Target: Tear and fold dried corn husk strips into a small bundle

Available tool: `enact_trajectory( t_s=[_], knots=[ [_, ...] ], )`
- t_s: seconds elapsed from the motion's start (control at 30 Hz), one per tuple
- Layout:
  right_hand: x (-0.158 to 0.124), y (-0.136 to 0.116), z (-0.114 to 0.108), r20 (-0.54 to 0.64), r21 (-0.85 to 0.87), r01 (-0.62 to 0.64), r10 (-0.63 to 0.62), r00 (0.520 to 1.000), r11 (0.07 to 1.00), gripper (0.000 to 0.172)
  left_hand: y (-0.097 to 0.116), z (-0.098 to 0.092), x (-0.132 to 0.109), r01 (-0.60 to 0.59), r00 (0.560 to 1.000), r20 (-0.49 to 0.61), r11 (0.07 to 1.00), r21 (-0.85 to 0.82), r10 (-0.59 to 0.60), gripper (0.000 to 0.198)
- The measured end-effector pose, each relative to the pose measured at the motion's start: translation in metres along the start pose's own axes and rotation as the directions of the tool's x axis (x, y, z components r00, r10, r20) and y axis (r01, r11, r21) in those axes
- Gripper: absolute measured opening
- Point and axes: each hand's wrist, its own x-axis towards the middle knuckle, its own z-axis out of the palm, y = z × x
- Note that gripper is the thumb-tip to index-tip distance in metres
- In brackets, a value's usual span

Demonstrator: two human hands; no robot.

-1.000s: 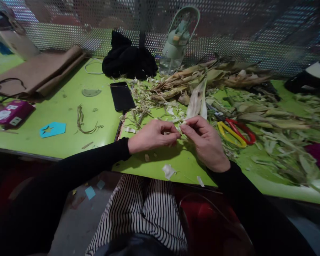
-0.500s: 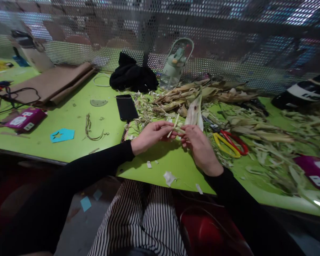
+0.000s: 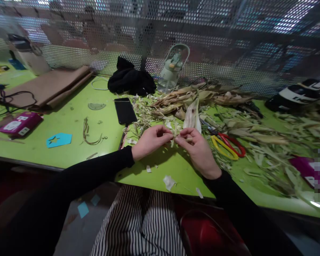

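My left hand [image 3: 149, 141] and my right hand [image 3: 196, 149] meet over the green table [image 3: 69, 117], both pinched on a thin pale strip of dried corn husk [image 3: 173, 137] held between their fingertips. A broad pale husk leaf [image 3: 192, 115] stands up just behind my right hand. A heap of dried husks [image 3: 200, 97] lies further back. Red and yellow handled scissors [image 3: 228, 145] lie right of my right hand.
A black phone [image 3: 125, 111] lies left of the husks, a black cloth [image 3: 130, 80] and a pale green bottle [image 3: 172, 69] stand at the mesh screen. Brown paper [image 3: 42, 87], a magenta box [image 3: 18, 123], a blue star cutout [image 3: 58, 139] are left. Husk scraps cover the right side.
The hands pulled a little apart with the strip stretched between them, then came back together. The view tilted up, showing more of the mesh screen.
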Motion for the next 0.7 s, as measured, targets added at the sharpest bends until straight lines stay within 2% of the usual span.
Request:
enact_trajectory(
  t_s=[0.1,0.2,0.33,0.43,0.5,0.6,0.7],
  knots=[
    [0.001,0.000,0.001,-0.045,0.097,0.009,-0.005,0.999,0.995,0.048,-0.001,0.001,0.002,0.069,0.998,0.019,0.991,-0.119,-0.067,0.011],
    [0.002,0.002,0.002,0.012,0.073,-0.040,0.039,0.999,0.997,0.046,-0.001,0.003,0.004,0.075,0.997,-0.014,0.976,-0.205,-0.080,0.013],
    [0.000,0.002,0.004,0.057,-0.059,0.017,-0.014,0.998,0.998,0.045,-0.002,0.002,0.002,0.030,0.999,-0.024,0.995,-0.100,-0.033,0.011],
    [-0.003,-0.001,0.004,0.056,-0.100,0.097,-0.092,0.994,0.990,0.038,0.000,0.000,-0.001,-0.002,1.000,0.008,1.000,-0.002,0.002,0.009],
    [-0.005,-0.003,0.005,0.076,-0.117,0.126,-0.117,0.990,0.985,0.034,0.001,-0.002,-0.001,-0.052,0.998,0.027,0.998,0.018,0.051,0.014],
    [-0.007,-0.006,0.005,0.099,-0.081,0.119,-0.110,0.989,0.990,0.032,0.001,-0.003,0.000,-0.078,0.995,0.059,0.997,-0.029,0.079,0.017],
    [-0.007,-0.008,0.005,0.105,-0.024,0.073,-0.070,0.992,0.997,0.027,0.001,-0.002,0.001,0.013,0.993,0.117,0.987,-0.161,0.006,0.016]
  ],
)
